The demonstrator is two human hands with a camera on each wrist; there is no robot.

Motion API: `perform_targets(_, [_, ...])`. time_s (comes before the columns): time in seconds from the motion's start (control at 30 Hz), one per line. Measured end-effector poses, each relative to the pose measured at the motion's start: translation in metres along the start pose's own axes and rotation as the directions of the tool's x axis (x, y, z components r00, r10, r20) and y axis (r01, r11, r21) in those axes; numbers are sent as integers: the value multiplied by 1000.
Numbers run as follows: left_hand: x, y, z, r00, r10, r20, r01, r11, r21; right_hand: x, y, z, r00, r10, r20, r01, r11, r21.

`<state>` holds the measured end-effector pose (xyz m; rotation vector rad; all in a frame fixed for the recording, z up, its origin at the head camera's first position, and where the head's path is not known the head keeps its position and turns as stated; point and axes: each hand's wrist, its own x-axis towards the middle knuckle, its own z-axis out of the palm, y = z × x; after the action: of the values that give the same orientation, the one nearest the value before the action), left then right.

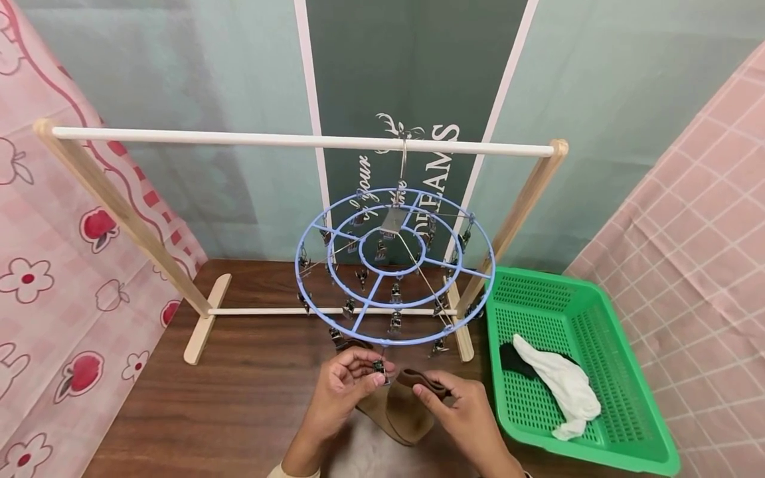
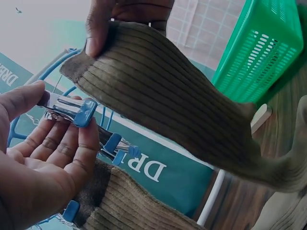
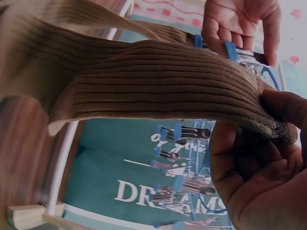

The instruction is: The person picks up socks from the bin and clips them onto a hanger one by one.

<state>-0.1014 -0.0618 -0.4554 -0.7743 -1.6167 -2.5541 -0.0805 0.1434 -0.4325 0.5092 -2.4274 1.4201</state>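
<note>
My left hand (image 1: 337, 392) pinches a metal clip (image 2: 72, 109) with blue tips between thumb and fingers, just below the front edge of the round blue hanger (image 1: 385, 342). My right hand (image 1: 466, 408) grips a brown ribbed sock (image 2: 158, 91) at its cuff, thumb on one side and fingers on the other. The sock's foot hangs down, and its cuff is close to the clip but apart from it. Behind the left hand, a second brown sock (image 2: 139, 203) hangs by its cuff from the hanger's clips, mostly hidden in the head view.
The hanger hooks over the white bar (image 1: 239, 138) of a wooden-legged stand, with several metal clips dangling from its rings. On the right of the brown table (image 1: 149, 405) stands a green basket (image 1: 597, 458) holding a white sock (image 1: 562, 382) and a black one (image 1: 517, 360).
</note>
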Motion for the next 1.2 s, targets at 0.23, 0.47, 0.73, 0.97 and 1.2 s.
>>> perform_targets(0.23, [0,-3,0,998,50,-36,-50,999,-14,-6,8,9,998,65,21,-65,998,23])
perform_targets(0.47, [0,-3,1,994,107,7,-107,994,2,-9,14,13,994,104,34,-105,994,35])
perform_targets(0.73, [1,-2,2,991,130,22,-130,991,10,-11,13,16,974,219,52,-223,969,107])
perform_targets(0.97, [2,-2,4,990,136,24,-136,990,21,-11,12,15,945,314,94,-325,935,142])
perform_targets(1.2, [3,-3,5,992,125,14,-124,992,-23,-11,11,16,941,321,108,-337,922,192])
